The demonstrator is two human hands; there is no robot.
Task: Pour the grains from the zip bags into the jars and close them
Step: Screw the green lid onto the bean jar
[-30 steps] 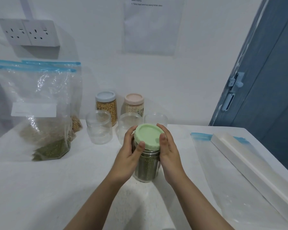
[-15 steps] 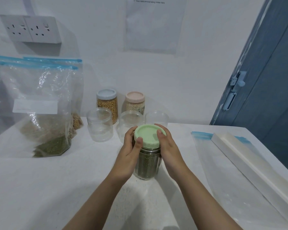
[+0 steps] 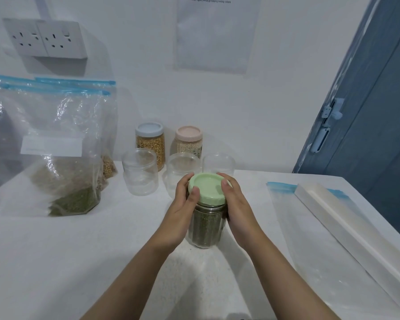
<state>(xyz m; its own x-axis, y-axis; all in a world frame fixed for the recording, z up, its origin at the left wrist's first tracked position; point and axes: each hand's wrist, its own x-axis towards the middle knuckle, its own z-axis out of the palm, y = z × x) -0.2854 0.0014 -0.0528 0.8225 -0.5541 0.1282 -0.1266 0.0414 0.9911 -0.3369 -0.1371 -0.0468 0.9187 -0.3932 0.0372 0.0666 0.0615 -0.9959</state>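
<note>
Both hands on the clear glass jar of green grains (image 3: 206, 227), standing upright on the white worktop (image 3: 56, 262) near its middle. Left hand (image 3: 180, 209) wrapped round the jar's upper wall, thumb up against the rim of the pale green screw lid (image 3: 207, 188). Right hand (image 3: 234, 204) curled round the lid's right side, fingertips over its top edge. Lid sitting level on the jar.

Behind, toward the back edge: three empty clear lidless jars (image 3: 140, 174) in a row, then a blue-lidded jar of yellow grains (image 3: 150, 144) and a pink-lidded jar of pale grains (image 3: 189, 142) against the wall.

Back-left corner: clear zip bags with blue seals (image 3: 53, 144) propped upright, front one part-filled with green grains.

Right edge: flat empty zip bag (image 3: 321, 239) with a long white box (image 3: 356, 234) lying across it.
</note>
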